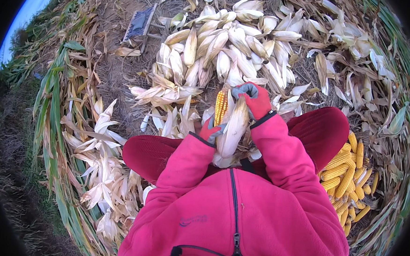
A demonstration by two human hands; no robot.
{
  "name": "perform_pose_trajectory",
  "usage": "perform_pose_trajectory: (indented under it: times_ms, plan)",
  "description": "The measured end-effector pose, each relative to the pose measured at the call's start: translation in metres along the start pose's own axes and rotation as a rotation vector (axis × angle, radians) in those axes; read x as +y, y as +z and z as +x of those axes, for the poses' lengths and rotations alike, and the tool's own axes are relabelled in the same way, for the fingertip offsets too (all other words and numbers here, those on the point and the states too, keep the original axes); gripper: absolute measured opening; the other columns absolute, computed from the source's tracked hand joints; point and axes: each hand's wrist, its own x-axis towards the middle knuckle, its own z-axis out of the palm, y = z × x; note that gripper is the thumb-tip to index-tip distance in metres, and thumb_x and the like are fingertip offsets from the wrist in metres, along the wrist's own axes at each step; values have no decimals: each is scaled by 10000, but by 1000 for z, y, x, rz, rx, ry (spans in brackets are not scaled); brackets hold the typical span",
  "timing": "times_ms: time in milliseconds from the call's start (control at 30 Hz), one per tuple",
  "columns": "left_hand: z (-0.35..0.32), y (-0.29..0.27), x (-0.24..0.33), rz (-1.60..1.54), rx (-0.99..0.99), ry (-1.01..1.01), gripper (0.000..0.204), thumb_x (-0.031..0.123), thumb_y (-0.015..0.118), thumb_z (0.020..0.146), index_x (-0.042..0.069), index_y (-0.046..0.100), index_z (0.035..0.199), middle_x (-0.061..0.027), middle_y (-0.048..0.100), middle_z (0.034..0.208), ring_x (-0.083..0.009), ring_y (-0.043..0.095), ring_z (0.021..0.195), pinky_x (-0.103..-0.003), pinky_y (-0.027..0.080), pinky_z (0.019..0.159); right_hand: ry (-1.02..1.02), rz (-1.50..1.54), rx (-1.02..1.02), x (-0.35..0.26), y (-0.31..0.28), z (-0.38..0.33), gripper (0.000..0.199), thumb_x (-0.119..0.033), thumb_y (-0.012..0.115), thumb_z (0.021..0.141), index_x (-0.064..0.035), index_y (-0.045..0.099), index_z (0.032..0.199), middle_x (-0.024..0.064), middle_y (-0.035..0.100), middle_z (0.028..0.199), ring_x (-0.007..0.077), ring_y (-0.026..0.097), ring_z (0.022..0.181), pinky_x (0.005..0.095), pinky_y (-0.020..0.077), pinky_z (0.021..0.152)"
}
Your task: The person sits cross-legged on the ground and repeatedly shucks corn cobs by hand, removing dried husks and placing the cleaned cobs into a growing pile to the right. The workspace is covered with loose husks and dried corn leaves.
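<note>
Corn ear [227, 124], half out of its pale husk, stands upright before the person's chest — right hand [255, 100] clamped on the husk tip, left hand [210, 129] closed round the lower part. It looks stiff and light, its dry husk papery and likely to tear; holding the firm cob seems surest. Unhusked ears [223, 54] lie ahead, stripped yellow cobs [349, 179] to the right.

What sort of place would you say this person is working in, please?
Most likely a harvested maize field outdoors: a heap of pale unhusked corn ears on bare straw-strewn ground, a pile of husked yellow cobs, and green-and-dry cornstalks lying alongside.
</note>
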Motion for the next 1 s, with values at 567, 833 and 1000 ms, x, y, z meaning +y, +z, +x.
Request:
perform_pose_trajectory:
  times_ms: [567,833,1000]
  plan:
    - [17,-42,-28,30,-91,65,618,353,619,812,13,402,1280,-116,524,1202,-230,543,1056,-353,437,921,181,-2,-44,-9,16,1,401,-168,614,839,14,505,1180,114,547,1164,159,528,1055,302,392,926]
    - [15,40,27,-408,-71,-11,872,626,527,764,48,276,1368,-143,400,1330,-273,431,1191,-383,358,1007,122,366,244,10,19,-4,135,-102,581,857,4,576,941,59,640,892,115,589,813,241,466,744]
    - [22,54,39,-566,-89,29,894,636,531,753,58,257,1377,-119,382,1345,-250,403,1209,-357,326,1029,298,635,-49,-13,20,-15,271,-334,507,906,-64,519,925,76,621,881,143,596,696,253,488,663]
